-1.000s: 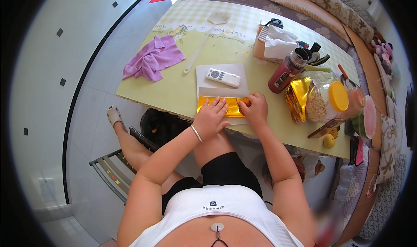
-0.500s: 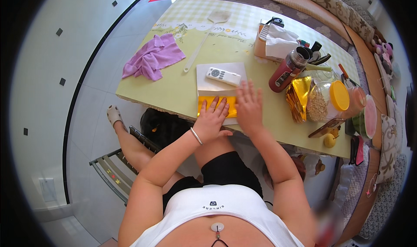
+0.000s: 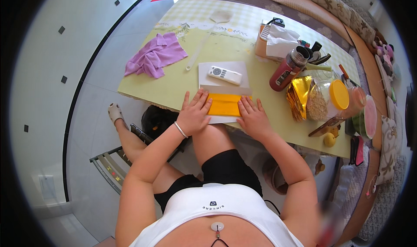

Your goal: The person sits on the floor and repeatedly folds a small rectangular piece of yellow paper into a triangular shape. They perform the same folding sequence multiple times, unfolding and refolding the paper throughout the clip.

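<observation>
A folded sheet of yellow-gold paper (image 3: 224,105) lies flat near the table's front edge, on top of a white sheet (image 3: 203,76). At its left end rests my left hand (image 3: 195,112), fingers stretched out and touching the paper. My right hand (image 3: 255,118) lies at the right end, its fingers also extended, with the fingertips on the paper's edge. Neither hand grips anything. Just beyond the gold paper, a white remote control (image 3: 224,75) sits on the white sheet. To the right is a stack of shiny gold foil sheets (image 3: 299,98).
A purple cloth (image 3: 157,56) and a white fly swatter (image 3: 200,47) lie at the left. On the right stand a dark red thermos (image 3: 286,71), a tissue box (image 3: 274,45), a yellow-lidded jar (image 3: 323,101) and a yellow fruit (image 3: 329,140). A folding chair (image 3: 114,166) is below left.
My left hand has moved left, from the middle of the gold paper to its left end. My right hand has come nearer and lies at the right end. More of the paper shows.
</observation>
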The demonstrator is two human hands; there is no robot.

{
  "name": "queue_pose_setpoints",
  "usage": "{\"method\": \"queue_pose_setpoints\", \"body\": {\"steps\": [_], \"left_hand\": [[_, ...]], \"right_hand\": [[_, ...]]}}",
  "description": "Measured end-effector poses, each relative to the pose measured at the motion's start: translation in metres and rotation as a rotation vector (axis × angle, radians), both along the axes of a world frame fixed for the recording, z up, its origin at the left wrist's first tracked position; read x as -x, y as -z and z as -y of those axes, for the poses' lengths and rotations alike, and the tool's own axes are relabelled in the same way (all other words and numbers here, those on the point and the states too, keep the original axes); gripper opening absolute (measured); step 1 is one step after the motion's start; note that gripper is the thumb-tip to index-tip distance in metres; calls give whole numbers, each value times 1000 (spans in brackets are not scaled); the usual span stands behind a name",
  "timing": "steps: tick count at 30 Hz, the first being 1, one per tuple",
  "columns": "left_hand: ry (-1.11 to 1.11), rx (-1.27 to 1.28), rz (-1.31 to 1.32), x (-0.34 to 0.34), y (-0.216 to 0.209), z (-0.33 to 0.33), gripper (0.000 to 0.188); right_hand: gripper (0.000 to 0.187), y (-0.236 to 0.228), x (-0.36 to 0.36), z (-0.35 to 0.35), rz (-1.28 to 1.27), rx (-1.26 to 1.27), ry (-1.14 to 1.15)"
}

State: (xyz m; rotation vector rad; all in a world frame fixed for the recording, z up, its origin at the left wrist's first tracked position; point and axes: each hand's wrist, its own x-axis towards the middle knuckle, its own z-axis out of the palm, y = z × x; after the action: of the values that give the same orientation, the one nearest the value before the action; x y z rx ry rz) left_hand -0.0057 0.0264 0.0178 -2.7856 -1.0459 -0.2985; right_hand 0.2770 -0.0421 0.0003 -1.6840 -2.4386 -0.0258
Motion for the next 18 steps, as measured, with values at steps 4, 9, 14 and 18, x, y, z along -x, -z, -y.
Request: {"method": "queue_pose_setpoints", "body": {"steps": [4,9,14,18], "left_hand": [[84,-61,47,-13,-14,-2,38],[77,-207,-45,-18,-16,-33,18],[165,-94,221,-54,-21,-8,11],[-8,143,466,-79,1,19,11]], "right_hand": [[51,-21,15,-6,23,-17,-19],[32,-8,12,-15,5,-120,-45],[19,-2,13,-22,-33,-219,-50],[9,-11,5,-26,-301,-194,-41]]}}
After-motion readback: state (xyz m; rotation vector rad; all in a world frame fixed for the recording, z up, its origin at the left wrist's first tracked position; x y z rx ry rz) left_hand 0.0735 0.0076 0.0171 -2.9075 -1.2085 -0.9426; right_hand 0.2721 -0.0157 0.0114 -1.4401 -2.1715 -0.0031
